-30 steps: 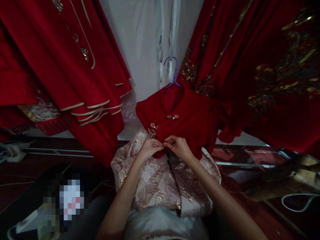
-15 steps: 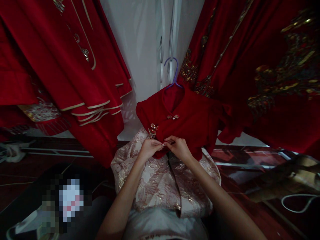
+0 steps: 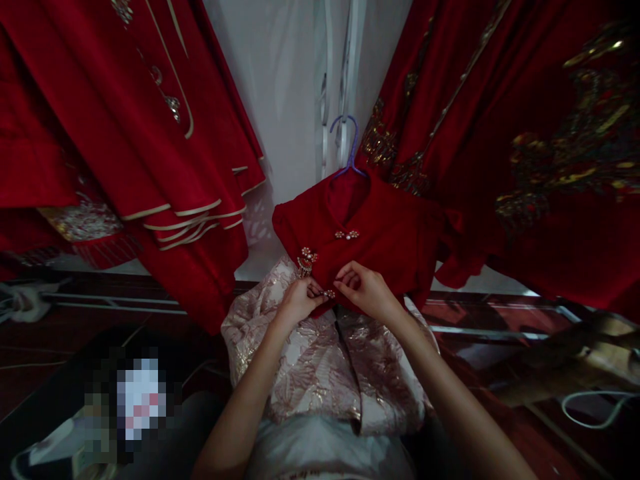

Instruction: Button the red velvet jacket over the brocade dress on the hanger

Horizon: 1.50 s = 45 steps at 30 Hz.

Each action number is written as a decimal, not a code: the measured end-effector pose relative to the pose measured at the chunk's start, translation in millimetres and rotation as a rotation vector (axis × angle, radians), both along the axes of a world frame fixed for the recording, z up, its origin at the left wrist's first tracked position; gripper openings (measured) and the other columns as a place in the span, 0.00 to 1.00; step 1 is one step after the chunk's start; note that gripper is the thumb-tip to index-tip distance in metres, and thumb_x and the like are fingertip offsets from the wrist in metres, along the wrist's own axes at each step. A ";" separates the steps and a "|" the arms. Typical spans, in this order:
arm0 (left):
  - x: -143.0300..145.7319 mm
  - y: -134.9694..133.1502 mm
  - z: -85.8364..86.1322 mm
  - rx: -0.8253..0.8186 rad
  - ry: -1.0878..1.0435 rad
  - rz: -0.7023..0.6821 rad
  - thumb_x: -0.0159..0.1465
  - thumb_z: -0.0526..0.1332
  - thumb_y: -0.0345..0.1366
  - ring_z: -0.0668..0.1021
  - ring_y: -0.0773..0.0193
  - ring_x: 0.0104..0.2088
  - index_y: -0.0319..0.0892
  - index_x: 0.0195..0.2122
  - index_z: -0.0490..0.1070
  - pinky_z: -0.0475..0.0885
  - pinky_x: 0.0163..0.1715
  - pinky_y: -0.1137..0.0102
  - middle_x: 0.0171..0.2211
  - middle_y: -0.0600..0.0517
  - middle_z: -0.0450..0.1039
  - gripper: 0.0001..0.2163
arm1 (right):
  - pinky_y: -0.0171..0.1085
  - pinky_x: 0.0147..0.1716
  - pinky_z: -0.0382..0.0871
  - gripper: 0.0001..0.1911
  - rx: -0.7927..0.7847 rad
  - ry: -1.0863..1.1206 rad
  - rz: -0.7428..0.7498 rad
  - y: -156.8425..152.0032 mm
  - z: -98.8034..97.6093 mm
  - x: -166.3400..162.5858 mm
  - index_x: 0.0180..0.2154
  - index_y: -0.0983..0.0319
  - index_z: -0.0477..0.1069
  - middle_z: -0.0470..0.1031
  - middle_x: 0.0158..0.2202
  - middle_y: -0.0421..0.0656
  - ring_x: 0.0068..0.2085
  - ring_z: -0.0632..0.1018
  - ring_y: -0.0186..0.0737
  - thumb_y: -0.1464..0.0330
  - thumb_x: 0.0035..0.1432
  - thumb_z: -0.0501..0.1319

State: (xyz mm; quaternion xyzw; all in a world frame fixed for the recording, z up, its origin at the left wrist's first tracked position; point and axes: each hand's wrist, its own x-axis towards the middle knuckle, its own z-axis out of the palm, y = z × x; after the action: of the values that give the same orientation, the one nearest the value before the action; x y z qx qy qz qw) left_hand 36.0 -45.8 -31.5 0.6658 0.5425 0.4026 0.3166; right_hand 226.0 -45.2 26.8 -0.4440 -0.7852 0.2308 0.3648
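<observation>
A short-sleeved red jacket (image 3: pixel 385 233) on a purple hanger (image 3: pixel 352 148) hangs in front of me, low over my lap. My left hand (image 3: pixel 300 301) is closed on its lower front edge, with thumb and fingers beside a small jewelled clasp (image 3: pixel 327 294). Just right of that clasp, my right hand (image 3: pixel 367 291) is raised over the cloth with its fingertips pinched together. Whatever lies between those fingertips is too small to make out. Higher on the jacket sit a collar clasp (image 3: pixel 347 235) and a jewelled ornament with dangling beads (image 3: pixel 307 261).
A pale gold-patterned brocade cloth (image 3: pixel 310 380) spreads across my lap beneath the jacket. Red garments with pale piping (image 3: pixel 200 173) hang at left, and gold-embroidered ones (image 3: pixel 470 153) at right. Behind stands a white surface with upright metal bars (image 3: pixel 347 60). A white cord loop (image 3: pixel 595 408) is at lower right.
My right hand has drawn back to the right, away from the lower clasp and my left hand. The clasp now shows more fully. My left hand keeps hold of the jacket edge.
</observation>
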 end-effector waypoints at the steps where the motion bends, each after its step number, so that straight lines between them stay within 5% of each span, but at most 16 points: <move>1: 0.8 -0.1 0.2 0.011 0.003 -0.002 0.48 0.68 0.40 0.73 0.68 0.25 0.39 0.28 0.71 0.66 0.25 0.74 0.25 0.52 0.73 0.11 | 0.32 0.28 0.67 0.06 -0.020 -0.010 0.017 1.6 -3.4 0.7 0.34 0.60 0.68 0.73 0.27 0.39 0.28 0.74 0.33 0.68 0.51 0.61; 8: 5.5 -1.6 4.9 0.018 -0.040 -0.003 0.48 0.69 0.41 0.77 0.64 0.27 0.38 0.26 0.71 0.70 0.28 0.71 0.27 0.49 0.76 0.12 | 0.32 0.28 0.68 0.11 -0.171 -0.014 0.100 15.3 -32.5 0.9 0.37 0.62 0.69 0.73 0.26 0.39 0.29 0.75 0.34 0.67 0.49 0.64; 18: 7.7 3.0 -0.5 -0.011 -0.177 0.053 0.46 0.70 0.39 0.77 0.65 0.26 0.38 0.24 0.68 0.71 0.29 0.71 0.24 0.49 0.75 0.13 | 0.31 0.27 0.67 0.08 -0.174 0.045 0.099 14.6 -32.5 -4.9 0.34 0.63 0.69 0.73 0.26 0.40 0.27 0.74 0.33 0.67 0.49 0.63; 24: 4.5 1.4 24.0 -0.151 -0.744 0.002 0.47 0.70 0.36 0.78 0.66 0.34 0.38 0.38 0.71 0.72 0.40 0.68 0.34 0.48 0.77 0.18 | 0.34 0.32 0.69 0.15 -0.358 -0.023 0.326 12.6 -5.3 25.8 0.35 0.63 0.70 0.75 0.29 0.42 0.31 0.75 0.34 0.59 0.48 0.65; 29: 6.9 8.2 31.0 -0.178 -1.191 0.039 0.53 0.66 0.34 0.78 0.68 0.38 0.37 0.34 0.75 0.69 0.49 0.67 0.38 0.49 0.77 0.08 | 0.35 0.34 0.69 0.16 -0.470 -0.047 0.475 7.3 12.9 43.5 0.35 0.63 0.70 0.76 0.32 0.43 0.33 0.75 0.35 0.59 0.49 0.64; 45: 16.2 19.2 26.2 -0.138 -1.149 0.108 0.51 0.67 0.36 0.78 0.69 0.34 0.39 0.30 0.76 0.70 0.41 0.71 0.34 0.51 0.78 0.07 | 0.35 0.34 0.68 0.16 -0.421 -0.087 0.455 8.2 8.6 37.5 0.36 0.64 0.69 0.75 0.32 0.44 0.33 0.75 0.34 0.59 0.50 0.63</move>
State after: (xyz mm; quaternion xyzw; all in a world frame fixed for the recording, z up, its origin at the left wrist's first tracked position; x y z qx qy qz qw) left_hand 52.3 -26.6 -5.2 0.2897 0.3419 0.6786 0.5820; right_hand 263.5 -37.0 35.4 -0.3319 -0.8144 0.4447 0.1698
